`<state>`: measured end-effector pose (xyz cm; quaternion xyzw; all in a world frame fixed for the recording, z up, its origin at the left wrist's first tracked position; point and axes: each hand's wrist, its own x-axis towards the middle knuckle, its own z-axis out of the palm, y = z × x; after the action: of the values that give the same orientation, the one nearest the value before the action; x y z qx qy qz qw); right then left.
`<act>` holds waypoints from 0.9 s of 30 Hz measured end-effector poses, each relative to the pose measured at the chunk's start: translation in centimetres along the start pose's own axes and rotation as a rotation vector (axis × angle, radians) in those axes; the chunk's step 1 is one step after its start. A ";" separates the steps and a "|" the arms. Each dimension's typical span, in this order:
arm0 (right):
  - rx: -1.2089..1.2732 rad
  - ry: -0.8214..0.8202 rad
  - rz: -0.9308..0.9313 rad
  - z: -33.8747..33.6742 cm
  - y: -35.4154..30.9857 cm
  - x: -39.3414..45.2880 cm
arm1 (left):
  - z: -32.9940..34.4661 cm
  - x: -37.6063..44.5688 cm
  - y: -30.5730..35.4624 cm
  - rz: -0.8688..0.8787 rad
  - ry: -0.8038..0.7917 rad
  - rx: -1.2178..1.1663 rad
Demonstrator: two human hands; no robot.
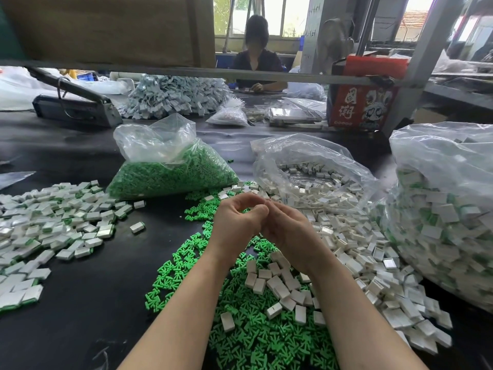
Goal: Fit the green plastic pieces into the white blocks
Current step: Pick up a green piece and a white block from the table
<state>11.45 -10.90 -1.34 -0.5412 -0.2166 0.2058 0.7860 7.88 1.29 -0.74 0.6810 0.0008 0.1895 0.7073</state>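
Observation:
My left hand (237, 217) and my right hand (289, 227) meet at the fingertips above the middle of the table, backs towards me and fingers curled inward. Whatever sits between the fingertips is hidden. Beneath my wrists lies a loose heap of green plastic pieces (256, 335) with some white blocks (277, 284) on top. More white blocks (354, 249) spill to the right of my right hand. A spread of white blocks with green showing at their edges (53, 225) lies at the left.
A clear bag of green pieces (170, 172) stands behind my hands. An open bag of white blocks (314, 172) is beside it, and a big bag of green-edged blocks (448, 209) at the right. A red carton (360, 102) and a person sit beyond, under a metal bar.

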 end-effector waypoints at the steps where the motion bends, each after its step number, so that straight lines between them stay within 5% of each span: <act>1: -0.005 0.005 -0.001 0.0 0.0 0.0 | 0.1 0.0 -0.1 -0.016 0.007 -0.010; 27: -0.105 0.066 -0.013 0.8 0.2 0.1 | -0.2 0.2 -0.4 -0.168 -0.003 -0.249</act>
<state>11.07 -10.21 -1.28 -0.5869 -0.2044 0.1711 0.7645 8.13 1.55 -1.10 0.5856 0.0331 0.1275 0.7998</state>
